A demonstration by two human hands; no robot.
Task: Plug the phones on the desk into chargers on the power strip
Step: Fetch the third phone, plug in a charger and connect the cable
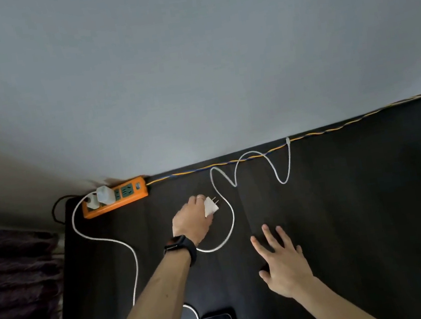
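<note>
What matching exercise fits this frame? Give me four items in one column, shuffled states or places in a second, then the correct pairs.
Items:
1. left hand
2. right hand
3. power strip
4. loose cable end

States/places:
A. orange, at the desk's far left corner
B. open, fingers spread over the desk
C. by the back edge, plugged into nothing
D. gripping a white charger plug, prongs out

Pairs: 1-D, 2-B, 3-A, 4-C
</note>
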